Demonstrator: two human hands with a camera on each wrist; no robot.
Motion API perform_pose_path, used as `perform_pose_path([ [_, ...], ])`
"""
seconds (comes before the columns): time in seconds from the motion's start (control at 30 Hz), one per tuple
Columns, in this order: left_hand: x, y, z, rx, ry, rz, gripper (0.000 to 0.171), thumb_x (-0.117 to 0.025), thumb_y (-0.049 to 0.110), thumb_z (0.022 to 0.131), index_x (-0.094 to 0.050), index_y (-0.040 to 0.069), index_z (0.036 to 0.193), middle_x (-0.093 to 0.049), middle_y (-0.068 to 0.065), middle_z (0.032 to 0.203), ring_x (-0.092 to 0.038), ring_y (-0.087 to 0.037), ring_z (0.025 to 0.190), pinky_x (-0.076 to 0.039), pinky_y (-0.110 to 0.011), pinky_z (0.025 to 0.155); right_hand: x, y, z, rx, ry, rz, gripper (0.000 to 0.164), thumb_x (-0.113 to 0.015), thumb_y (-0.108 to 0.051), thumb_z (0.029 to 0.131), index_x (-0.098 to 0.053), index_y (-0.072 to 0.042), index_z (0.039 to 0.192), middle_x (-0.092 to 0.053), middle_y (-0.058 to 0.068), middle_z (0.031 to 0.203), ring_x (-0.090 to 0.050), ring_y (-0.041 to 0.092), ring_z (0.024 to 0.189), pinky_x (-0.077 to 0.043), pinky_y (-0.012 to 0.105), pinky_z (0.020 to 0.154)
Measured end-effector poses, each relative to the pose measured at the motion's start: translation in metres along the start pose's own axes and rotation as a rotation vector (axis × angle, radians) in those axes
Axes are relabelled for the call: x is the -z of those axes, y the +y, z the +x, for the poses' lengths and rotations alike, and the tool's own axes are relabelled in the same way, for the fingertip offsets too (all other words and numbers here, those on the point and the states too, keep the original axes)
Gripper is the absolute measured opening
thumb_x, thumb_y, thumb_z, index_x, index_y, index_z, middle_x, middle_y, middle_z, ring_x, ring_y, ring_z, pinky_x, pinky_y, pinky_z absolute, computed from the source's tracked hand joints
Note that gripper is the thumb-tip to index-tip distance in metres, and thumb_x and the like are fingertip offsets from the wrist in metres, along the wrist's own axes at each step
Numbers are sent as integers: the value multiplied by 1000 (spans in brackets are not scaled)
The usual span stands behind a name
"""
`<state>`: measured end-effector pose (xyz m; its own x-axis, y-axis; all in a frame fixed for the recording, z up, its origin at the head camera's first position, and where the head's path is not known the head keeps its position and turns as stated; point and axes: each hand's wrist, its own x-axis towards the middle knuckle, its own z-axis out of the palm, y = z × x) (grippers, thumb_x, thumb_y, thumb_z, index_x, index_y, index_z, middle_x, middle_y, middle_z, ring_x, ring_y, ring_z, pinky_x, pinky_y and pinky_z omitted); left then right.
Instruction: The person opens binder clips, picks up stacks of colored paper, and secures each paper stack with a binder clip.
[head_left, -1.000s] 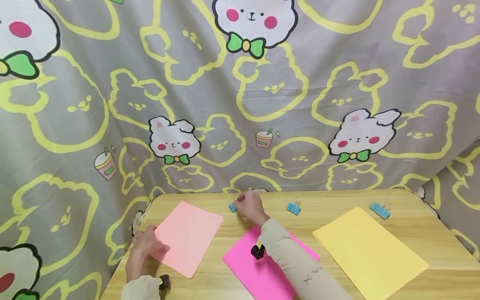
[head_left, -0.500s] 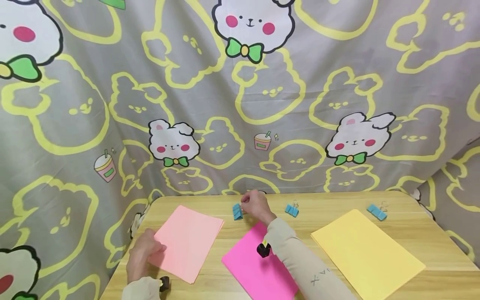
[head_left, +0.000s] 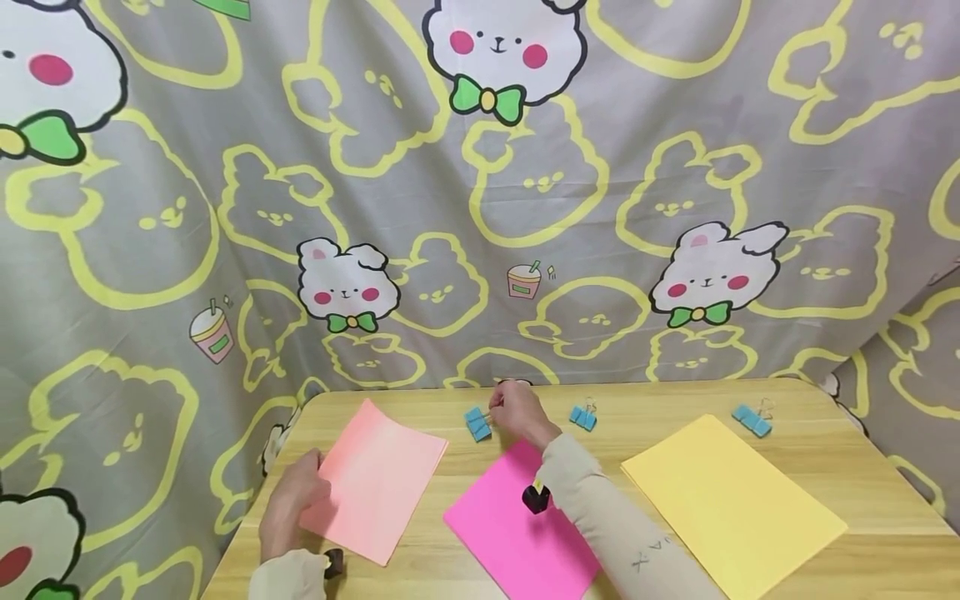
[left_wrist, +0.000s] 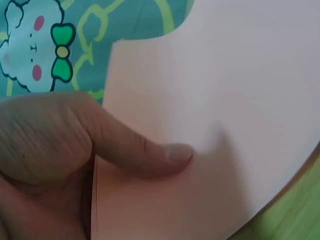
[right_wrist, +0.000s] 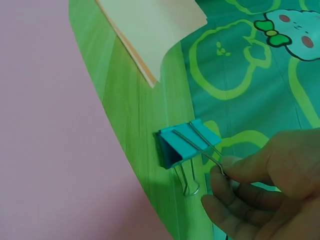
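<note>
Both of your hands have hold of something. At the lower left of the head view, your left hand [head_left: 300, 487] grips the light pink paper [head_left: 384, 487] by its left edge, and the sheets bend. In the left wrist view your thumb presses flat on the top sheet – the other fingers are hidden behind the paper, so you can't see how they lie. Much of the sheet runs out of that view at the top and right.

Just above the centre of the tabletop, your right hand [head_left: 521, 412] pinches one wire handle of a blue binder clip [head_left: 477, 423] between thumb and index finger; the remaining fingers curl loosely below. The clip's other handle sticks out underneath, untouched. Whether the clip touches the wooden table [head_left: 420, 575] is hard to make out.

Your right sleeve [head_left: 615, 517] covers part of the magenta paper [head_left: 510, 525], whose near end is cut off by the bottom edge. To its right lies the yellow paper [head_left: 735, 500], its lowest corner also cropped – and behind these sit the middle clip [head_left: 582, 418] and the far-right clip [head_left: 752, 420], near the patterned cloth [head_left: 562, 208].
</note>
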<state>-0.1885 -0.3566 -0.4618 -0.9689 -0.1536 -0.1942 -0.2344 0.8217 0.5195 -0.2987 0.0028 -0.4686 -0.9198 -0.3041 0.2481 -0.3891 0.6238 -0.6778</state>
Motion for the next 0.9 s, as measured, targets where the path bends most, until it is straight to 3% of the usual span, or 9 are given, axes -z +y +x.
perform_pose_path([
  [0.07,-2,2,0,-13,-12,3,28,-53,-7,84,-51,-11,111,-60,-25,101,-55,-35,88,-48,-46,75,3,2,-3,0,-12,18,18,-64,10,79,-72,-4,73,-67,0,76,-54,11,67,-52,34,70],
  [0.17,-4,3,1,-33,-31,18,42,-50,-8,87,-44,-17,128,-56,-38,121,-57,-47,103,-50,-55,88,9,6,-10,-33,-29,68,13,-68,7,85,-71,-3,77,-67,3,77,-55,12,66,-50,34,70],
  [0.3,-7,4,2,-38,-40,-3,62,-45,-11,87,-31,-13,148,-40,-41,145,-47,-55,125,-41,-66,102,19,9,-17,-82,-28,115,9,-72,0,91,-69,-3,83,-68,6,78,-56,13,65,-48,32,67],
  [0.47,-9,2,1,-58,-23,-78,64,-40,-11,84,-44,-6,147,-53,-33,138,-55,-42,108,-46,-58,92,33,15,-26,-90,23,153,8,-75,-3,91,-71,-5,85,-69,4,86,-61,19,76,-50,36,69],
  [0.57,-10,1,1,-65,-11,-116,60,-37,-10,85,-51,-4,143,-59,-29,131,-57,-35,102,-47,-54,90,42,21,-33,-73,73,152,9,-76,-2,90,-70,-5,85,-70,9,97,-65,27,95,-53,43,82],
  [0.7,-11,2,4,-101,37,-121,54,-37,-9,86,-56,-8,136,-62,-28,125,-58,-35,100,-48,-55,89,56,29,-47,-75,111,146,8,-73,1,91,-67,-3,87,-67,21,116,-61,40,117,-48,53,98],
  [0.8,-11,0,8,-156,87,-108,48,-41,-9,85,-59,-12,130,-64,-31,120,-60,-37,99,-50,-55,86,67,36,-58,-104,108,167,7,-69,1,94,-65,-1,89,-64,26,126,-59,44,121,-48,56,100],
  [0.9,-11,-1,10,-179,120,-116,45,-44,-7,85,-61,-11,126,-67,-29,116,-61,-35,93,-51,-48,78,74,47,-67,-143,101,207,9,-67,0,96,-62,-1,88,-62,28,132,-59,45,122,-50,54,99],
])
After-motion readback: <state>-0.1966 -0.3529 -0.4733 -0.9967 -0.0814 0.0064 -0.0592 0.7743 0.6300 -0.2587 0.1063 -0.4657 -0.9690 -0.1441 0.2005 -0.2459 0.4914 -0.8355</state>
